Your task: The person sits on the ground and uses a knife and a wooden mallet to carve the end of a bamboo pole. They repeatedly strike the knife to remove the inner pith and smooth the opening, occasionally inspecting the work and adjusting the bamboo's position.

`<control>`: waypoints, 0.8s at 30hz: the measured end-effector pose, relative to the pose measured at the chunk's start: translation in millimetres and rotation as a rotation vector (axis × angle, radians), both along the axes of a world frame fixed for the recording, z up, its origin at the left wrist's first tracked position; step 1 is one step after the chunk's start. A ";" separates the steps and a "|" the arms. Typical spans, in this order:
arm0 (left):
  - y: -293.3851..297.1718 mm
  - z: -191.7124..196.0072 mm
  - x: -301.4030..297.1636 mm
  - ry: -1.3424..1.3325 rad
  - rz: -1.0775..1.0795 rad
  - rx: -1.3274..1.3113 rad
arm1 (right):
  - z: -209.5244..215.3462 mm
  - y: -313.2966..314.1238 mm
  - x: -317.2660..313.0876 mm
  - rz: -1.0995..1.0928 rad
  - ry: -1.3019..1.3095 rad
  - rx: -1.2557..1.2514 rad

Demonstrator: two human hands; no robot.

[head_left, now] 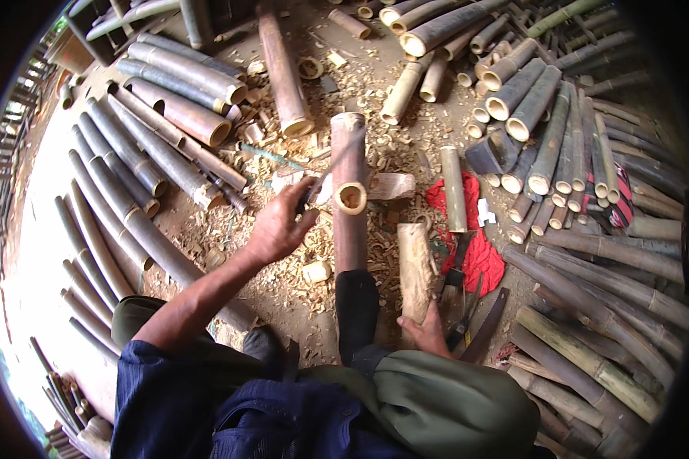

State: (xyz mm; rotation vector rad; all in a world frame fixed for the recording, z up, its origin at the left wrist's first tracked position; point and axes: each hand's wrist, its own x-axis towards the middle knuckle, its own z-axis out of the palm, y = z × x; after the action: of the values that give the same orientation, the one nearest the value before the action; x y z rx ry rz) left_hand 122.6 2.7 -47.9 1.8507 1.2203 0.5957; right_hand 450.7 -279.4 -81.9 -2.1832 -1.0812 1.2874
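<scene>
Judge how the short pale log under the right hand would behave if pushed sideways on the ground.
The short pale log looks round and solid, so it would probably roll and feel heavy for its size. The wood chips around it might slow it. The right hand grips its near end.

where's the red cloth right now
In the head view, the red cloth lies on the ground right of centre, under a short bamboo piece, just beyond the right hand.

Brown hollow bamboo section [350,195] stands tilted, open end up. Knife blade [325,177] rests at its rim. Pale wooden mallet [414,271] lies beside it.
</scene>
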 end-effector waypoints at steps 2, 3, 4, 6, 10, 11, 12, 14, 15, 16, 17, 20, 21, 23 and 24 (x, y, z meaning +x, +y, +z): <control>-14.7 -6.3 38.4 0.021 -0.031 0.143 | 2.5 -6.6 -2.0 0.024 -0.159 0.008; -27.1 6.0 63.9 -0.005 -0.019 0.139 | 1.9 -8.6 3.1 0.053 -0.289 -0.038; -41.2 18.5 91.3 -0.029 0.041 0.160 | 1.2 -7.1 5.4 0.083 -0.414 -0.078; -72.3 43.5 143.5 -0.012 0.036 0.163 | 25.9 26.7 15.4 -0.330 0.168 0.253; -130.4 86.0 199.1 -0.172 -0.078 0.147 | 86.5 120.9 14.1 -0.552 0.949 0.400; -125.5 95.7 195.3 -0.168 -0.052 0.057 | 75.9 127.7 23.3 -0.586 0.814 0.385; -112.1 87.9 188.7 -0.184 0.040 0.098 | 59.0 129.0 31.3 -0.618 0.679 0.365; -63.7 64.3 168.0 -0.235 0.186 0.366 | 31.3 124.0 42.1 -0.671 0.466 0.403; -33.2 25.2 134.5 -0.251 0.245 0.344 | 3.7 122.2 46.0 -0.502 0.281 0.338; -14.5 2.1 109.6 -0.095 0.349 0.258 | -18.2 112.0 55.5 -0.337 -0.006 0.457; 1.1 -14.1 85.8 0.009 0.421 0.191 | -30.1 100.9 60.2 -0.163 -0.293 0.564; -0.9 -47.8 20.8 0.478 0.383 -0.087 | -73.6 78.0 49.7 -0.047 -0.515 0.371; -16.5 -63.7 8.4 0.539 0.304 -0.160 | -66.9 77.6 42.5 -0.053 -0.480 0.265; -56.4 -76.9 -3.2 0.598 0.141 -0.293 | -33.6 84.3 25.3 -0.035 -0.435 0.051; -75.0 -79.4 7.5 0.579 0.041 -0.343 | -38.8 77.9 34.0 -0.001 -0.470 0.123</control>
State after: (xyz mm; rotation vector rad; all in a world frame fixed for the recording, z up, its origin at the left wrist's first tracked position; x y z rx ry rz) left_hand 130.1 -72.3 -127.3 1.7511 1.6135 -0.1508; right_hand 484.6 -201.6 -120.7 -2.4501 -1.2853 0.6930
